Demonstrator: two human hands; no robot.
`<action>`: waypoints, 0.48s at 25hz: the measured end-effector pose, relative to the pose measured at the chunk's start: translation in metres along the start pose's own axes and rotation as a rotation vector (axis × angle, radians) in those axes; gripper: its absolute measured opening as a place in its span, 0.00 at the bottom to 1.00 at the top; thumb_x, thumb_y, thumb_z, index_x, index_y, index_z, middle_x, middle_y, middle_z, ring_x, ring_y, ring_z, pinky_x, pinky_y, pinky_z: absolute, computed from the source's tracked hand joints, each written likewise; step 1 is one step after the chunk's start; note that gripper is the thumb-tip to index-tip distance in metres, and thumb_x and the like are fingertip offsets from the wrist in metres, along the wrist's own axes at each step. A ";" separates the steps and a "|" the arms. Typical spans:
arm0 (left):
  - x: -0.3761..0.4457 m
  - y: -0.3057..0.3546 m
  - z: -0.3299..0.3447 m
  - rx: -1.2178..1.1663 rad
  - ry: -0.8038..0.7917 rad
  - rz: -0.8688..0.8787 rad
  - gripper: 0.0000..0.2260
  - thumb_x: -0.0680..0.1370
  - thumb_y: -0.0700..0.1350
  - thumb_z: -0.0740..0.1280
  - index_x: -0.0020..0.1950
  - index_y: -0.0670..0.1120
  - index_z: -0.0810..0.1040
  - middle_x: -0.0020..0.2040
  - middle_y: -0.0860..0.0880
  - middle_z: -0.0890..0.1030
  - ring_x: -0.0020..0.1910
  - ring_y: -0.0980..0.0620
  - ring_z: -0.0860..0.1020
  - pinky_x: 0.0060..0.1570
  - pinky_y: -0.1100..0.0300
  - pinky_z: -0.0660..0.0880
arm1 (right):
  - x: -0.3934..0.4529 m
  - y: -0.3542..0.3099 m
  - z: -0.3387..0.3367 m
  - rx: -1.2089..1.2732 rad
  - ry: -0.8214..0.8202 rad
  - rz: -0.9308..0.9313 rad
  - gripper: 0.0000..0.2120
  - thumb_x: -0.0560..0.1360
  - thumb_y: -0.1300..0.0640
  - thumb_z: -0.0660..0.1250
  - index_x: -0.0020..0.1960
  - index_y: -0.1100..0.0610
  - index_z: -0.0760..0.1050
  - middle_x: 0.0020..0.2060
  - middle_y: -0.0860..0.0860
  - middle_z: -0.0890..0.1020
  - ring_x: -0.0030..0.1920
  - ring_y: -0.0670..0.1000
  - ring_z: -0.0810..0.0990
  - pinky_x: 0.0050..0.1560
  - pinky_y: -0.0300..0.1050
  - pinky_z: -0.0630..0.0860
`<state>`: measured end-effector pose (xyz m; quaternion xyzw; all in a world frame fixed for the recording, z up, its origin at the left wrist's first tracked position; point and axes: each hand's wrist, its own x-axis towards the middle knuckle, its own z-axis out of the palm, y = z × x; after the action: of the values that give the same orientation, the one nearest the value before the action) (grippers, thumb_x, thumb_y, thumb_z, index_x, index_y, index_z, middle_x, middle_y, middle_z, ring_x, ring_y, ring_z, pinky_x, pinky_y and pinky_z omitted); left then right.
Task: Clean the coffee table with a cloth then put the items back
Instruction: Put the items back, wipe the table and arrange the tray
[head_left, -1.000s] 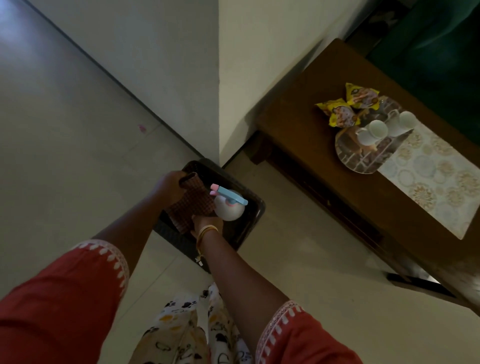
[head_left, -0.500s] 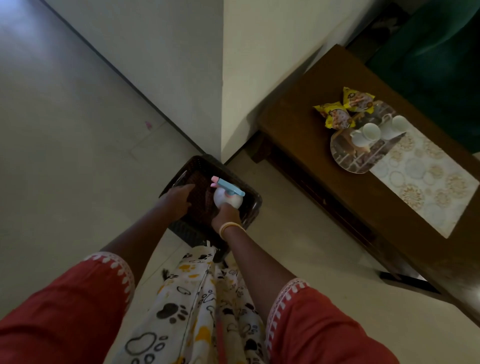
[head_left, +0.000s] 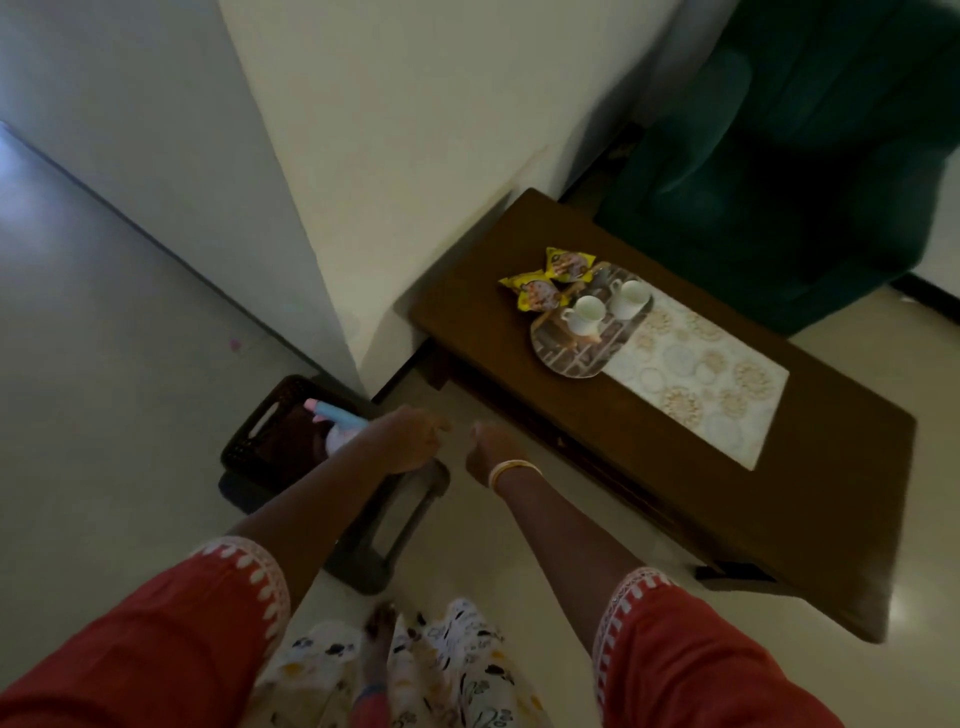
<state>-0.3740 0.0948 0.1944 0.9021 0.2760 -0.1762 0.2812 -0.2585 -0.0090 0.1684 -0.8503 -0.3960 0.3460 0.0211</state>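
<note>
A dark basket (head_left: 260, 434) stands on the floor by the wall corner, with a white spray bottle (head_left: 335, 423) with a blue and pink nozzle inside it. A dark cloth lies in the basket beside the bottle, hard to make out. My left hand (head_left: 410, 439) hovers over the basket's right end, fingers loosely curled, holding nothing. My right hand (head_left: 488, 449) is just right of it over the floor, also loosely curled around nothing. The brown coffee table (head_left: 649, 467) is to the right, carrying a round tray (head_left: 569, 356) with two white cups (head_left: 587, 312), two yellow snack packets (head_left: 537, 291) and a patterned mat (head_left: 696, 374).
A white wall corner (head_left: 332, 234) juts out just behind the basket. A dark green sofa (head_left: 789, 156) stands beyond the table's far end. Pale tiled floor (head_left: 104, 415) spreads to the left and between me and the table.
Both hands have let go of the cloth and the spray bottle, which stay in the basket. The hands have lifted and shifted right, and my view has risen.
</note>
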 end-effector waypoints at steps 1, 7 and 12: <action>0.009 0.020 0.000 -0.024 0.009 0.007 0.16 0.79 0.44 0.62 0.67 0.47 0.73 0.60 0.45 0.79 0.57 0.48 0.78 0.58 0.53 0.75 | -0.003 0.020 -0.014 0.009 0.007 0.016 0.18 0.78 0.61 0.60 0.68 0.60 0.69 0.65 0.60 0.73 0.66 0.60 0.72 0.65 0.51 0.70; 0.073 0.134 -0.013 -0.173 0.039 0.059 0.16 0.78 0.42 0.65 0.66 0.44 0.74 0.59 0.43 0.79 0.57 0.46 0.78 0.56 0.53 0.76 | 0.004 0.120 -0.097 0.004 0.117 0.054 0.19 0.77 0.49 0.63 0.64 0.58 0.73 0.61 0.58 0.78 0.61 0.60 0.76 0.59 0.52 0.74; 0.158 0.177 -0.021 -0.361 0.097 0.005 0.18 0.78 0.43 0.65 0.68 0.42 0.73 0.64 0.41 0.76 0.62 0.42 0.75 0.55 0.58 0.70 | 0.053 0.190 -0.152 0.120 0.181 0.088 0.20 0.79 0.55 0.61 0.70 0.59 0.68 0.66 0.59 0.74 0.66 0.60 0.73 0.64 0.53 0.71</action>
<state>-0.1407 0.0484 0.2086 0.8451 0.3143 -0.0794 0.4251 -0.0179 -0.0662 0.1948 -0.8919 -0.3332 0.2915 0.0925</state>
